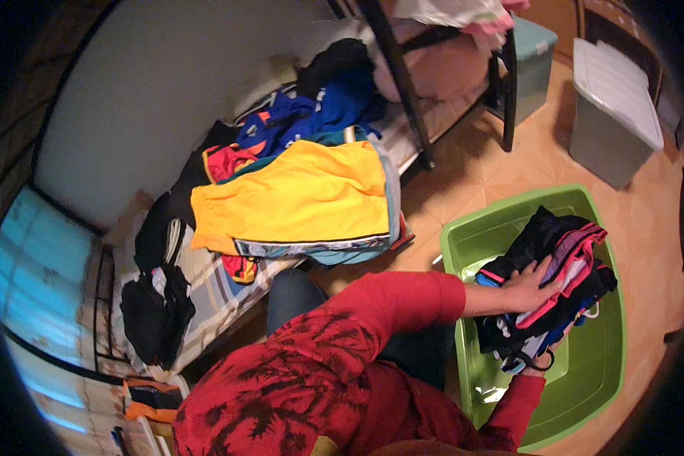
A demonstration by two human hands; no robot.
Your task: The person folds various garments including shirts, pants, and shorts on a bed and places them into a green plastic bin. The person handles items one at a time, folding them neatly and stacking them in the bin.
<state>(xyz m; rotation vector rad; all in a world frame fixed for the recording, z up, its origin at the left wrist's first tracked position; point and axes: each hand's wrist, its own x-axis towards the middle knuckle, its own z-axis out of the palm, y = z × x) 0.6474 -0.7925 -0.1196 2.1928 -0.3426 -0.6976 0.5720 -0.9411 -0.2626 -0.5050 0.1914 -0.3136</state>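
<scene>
A stack of folded dark clothes with pink and blue trim is held between my two hands, inside the outline of a green plastic tub. My left hand presses flat on top of the stack, fingers on a purple and pink garment. From the near side my right hand supports the stack underneath, its fingers partly hidden by cloth. A dark band circles the right wrist. Whether the stack touches the tub's bottom cannot be told.
Yellow shorts lie over other clothes on a bed with a striped sheet. Blue garments and black clothes are heaped there too. A black metal post stands beyond. Lidded storage boxes sit on the tiled floor.
</scene>
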